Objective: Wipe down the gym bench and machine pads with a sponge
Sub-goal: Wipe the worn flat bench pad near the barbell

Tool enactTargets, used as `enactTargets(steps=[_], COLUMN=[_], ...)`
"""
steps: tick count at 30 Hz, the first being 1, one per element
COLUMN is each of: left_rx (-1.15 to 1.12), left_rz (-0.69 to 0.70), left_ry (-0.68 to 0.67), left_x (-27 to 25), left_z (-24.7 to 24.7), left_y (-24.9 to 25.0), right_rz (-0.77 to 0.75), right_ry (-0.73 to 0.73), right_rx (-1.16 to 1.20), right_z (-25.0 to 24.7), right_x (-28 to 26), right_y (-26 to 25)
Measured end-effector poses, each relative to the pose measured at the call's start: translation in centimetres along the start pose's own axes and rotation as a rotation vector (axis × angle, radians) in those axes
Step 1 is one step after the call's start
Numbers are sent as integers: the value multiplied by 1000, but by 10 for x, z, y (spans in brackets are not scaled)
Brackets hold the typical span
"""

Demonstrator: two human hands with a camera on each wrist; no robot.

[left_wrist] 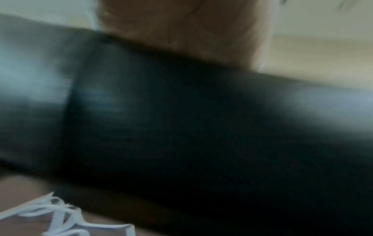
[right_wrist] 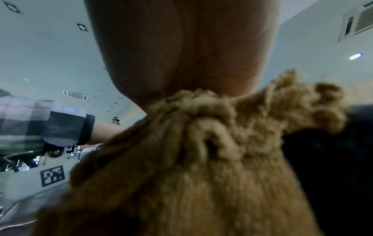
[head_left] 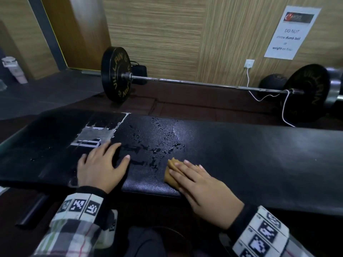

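The right hand point(head_left: 200, 184) lies flat with straight fingers, pressing the tan sponge point(head_left: 171, 173) onto the black bench point(head_left: 250, 154) near its front edge. I think it should push slowly toward the water drops point(head_left: 157, 145) just beyond, pressing evenly. The left hand point(head_left: 101, 167) rests spread flat on the bench, holding nothing, beside the torn patch point(head_left: 94, 135). Both wrists stay low.
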State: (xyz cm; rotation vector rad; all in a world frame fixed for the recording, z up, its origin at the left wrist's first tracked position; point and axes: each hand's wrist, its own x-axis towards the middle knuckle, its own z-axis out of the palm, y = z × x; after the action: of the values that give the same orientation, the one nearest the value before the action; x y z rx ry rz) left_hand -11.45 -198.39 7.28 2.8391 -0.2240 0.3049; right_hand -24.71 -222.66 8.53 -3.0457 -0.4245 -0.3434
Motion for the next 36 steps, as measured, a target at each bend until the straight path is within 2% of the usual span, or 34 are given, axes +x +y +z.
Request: enactTargets(steps=[2,5,9,13,16,19,23,27,29,32,34,36], left_rx=[19,34,22,16,9,3,1,-15,-18,-20,-19,-19], left_rz=[-43,-37,-54,-57,-61,-57,-48,-50,-52,-54,-55,-59], left_ry=[-11,5,43,61,82,94,119,124,129,135,125,126], left_x=[5,6,6,5,5,5,5,5,5,4,4,5], left_z=[1,4,7,8,9,9,10,10,10,10,10,10], left_y=[-12,-17,-15,-16,-15,-16,-17,-16,-16,-15,-15,-15], right_rz=[55,215,340,415,376,213,-101,-289,-263,-53,29,43], right_ry=[-58,-212,-465,-576,-622,-573,-588,-641,-649,-659,-652,-623], right_rx=[26,63,-8,-88,-91,-28,43,151,147,-20,-96,-104], right_z=[-1,-1,-4,-23,-32,-25,-16,-19,-26,-36,-37,-33], right_x=[-2,10,50,104,131,140,116,83,78,91,109,126], right_y=[11,33,55,42,20,0,-17,8,29,51,52,41])
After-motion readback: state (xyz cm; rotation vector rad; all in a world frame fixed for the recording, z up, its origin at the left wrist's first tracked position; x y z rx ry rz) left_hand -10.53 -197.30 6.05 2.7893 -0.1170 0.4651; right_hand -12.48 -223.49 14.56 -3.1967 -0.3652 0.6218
